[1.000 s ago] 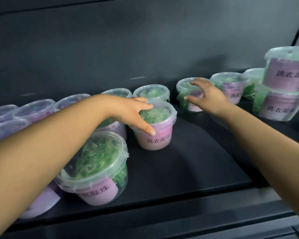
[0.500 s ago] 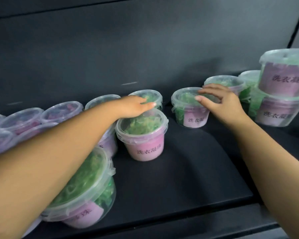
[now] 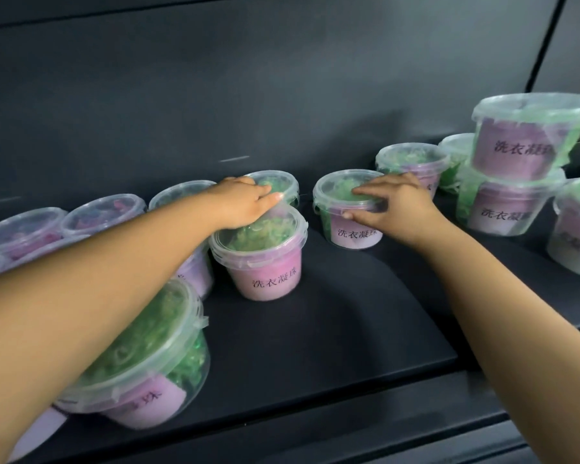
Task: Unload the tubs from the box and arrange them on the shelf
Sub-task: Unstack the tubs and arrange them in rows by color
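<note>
Centre tub (image 3: 265,266) labelled 洗衣凝珠, same label on tub to its right (image 3: 357,234)

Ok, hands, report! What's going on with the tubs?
Left hand open, over back tub. Right hand grips middle tub. Neighbour tub close behind.

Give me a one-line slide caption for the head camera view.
Left hand reaches flat over the pink-labelled tub while right hand grips the neighbouring tub on a dark shelf.

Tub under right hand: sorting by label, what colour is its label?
Its label is pale lilac with dark characters; head view.
</note>
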`<state>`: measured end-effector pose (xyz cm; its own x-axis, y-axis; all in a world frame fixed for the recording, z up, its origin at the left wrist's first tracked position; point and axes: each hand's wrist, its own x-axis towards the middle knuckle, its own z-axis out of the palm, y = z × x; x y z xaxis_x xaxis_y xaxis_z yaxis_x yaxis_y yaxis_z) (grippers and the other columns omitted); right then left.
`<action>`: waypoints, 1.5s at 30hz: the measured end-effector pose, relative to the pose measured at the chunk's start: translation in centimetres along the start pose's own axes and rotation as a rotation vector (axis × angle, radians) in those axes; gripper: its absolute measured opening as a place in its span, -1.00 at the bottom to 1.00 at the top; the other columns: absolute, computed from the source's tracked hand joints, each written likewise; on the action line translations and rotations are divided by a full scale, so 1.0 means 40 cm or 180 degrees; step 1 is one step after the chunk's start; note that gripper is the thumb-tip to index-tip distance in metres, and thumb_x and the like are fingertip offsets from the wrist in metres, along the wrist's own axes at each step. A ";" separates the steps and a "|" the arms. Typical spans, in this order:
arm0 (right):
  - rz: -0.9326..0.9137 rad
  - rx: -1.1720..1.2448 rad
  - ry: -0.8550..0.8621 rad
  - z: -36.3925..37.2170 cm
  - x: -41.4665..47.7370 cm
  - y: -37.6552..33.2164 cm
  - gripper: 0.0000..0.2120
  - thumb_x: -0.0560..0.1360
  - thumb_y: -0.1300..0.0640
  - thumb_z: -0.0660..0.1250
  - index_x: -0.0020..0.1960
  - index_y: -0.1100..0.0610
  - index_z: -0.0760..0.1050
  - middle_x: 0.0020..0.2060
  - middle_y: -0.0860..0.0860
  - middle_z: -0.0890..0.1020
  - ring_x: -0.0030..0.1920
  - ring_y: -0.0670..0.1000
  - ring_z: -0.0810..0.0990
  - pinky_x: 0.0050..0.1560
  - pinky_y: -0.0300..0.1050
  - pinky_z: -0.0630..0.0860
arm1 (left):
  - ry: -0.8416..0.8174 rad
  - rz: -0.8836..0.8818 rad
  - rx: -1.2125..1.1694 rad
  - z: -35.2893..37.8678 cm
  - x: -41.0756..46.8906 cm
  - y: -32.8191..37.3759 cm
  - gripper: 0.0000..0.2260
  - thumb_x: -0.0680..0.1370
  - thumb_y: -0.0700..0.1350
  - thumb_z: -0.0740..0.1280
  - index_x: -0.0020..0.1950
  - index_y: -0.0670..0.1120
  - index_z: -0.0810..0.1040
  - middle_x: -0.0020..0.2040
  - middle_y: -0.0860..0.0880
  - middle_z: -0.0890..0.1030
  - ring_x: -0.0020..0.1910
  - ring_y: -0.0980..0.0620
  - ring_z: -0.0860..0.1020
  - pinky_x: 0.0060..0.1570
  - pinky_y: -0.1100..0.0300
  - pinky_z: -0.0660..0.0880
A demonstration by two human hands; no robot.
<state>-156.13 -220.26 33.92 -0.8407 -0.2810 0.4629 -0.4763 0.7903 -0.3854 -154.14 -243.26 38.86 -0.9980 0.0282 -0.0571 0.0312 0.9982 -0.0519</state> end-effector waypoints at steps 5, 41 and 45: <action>0.0097 -0.0463 -0.0026 -0.033 -0.091 -0.033 -0.53 0.43 -0.06 0.36 0.32 -0.05 0.42 0.33 -0.01 0.44 0.35 0.12 0.28 0.37 0.02 0.15 | -0.0141 0.0399 -0.0112 -0.075 -0.120 0.061 -0.59 0.56 0.20 0.05 0.10 0.01 0.57 0.16 -0.01 0.57 0.15 -0.07 0.48 0.14 0.13 0.38; -0.0865 0.1309 -0.0050 -0.021 -0.349 -0.277 -0.60 0.41 0.00 0.38 0.15 0.21 0.56 0.17 0.09 0.56 0.28 0.09 0.37 0.19 -0.55 0.04 | 0.2130 -0.1186 -0.0945 0.148 -0.611 0.042 -0.73 0.53 -0.05 0.28 0.17 -0.15 0.56 0.18 -0.07 0.59 0.20 -0.11 0.46 0.19 0.11 0.31; -0.0720 0.1533 -0.0047 -0.018 -0.364 -0.281 -0.61 0.45 0.10 0.38 0.24 0.18 0.47 0.36 0.07 0.34 0.39 -0.05 0.24 0.28 -0.45 0.08 | 0.2165 -0.1183 -0.0927 0.151 -0.614 0.046 -0.73 0.55 -0.05 0.26 0.18 -0.14 0.54 0.20 -0.06 0.57 0.22 -0.11 0.43 0.18 0.12 0.27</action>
<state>-138.34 -224.66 32.08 -0.7052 -0.4256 0.5670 -0.7075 0.3707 -0.6017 -129.25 -242.44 34.16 -0.7590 -0.3734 0.5334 -0.2297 0.9201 0.3172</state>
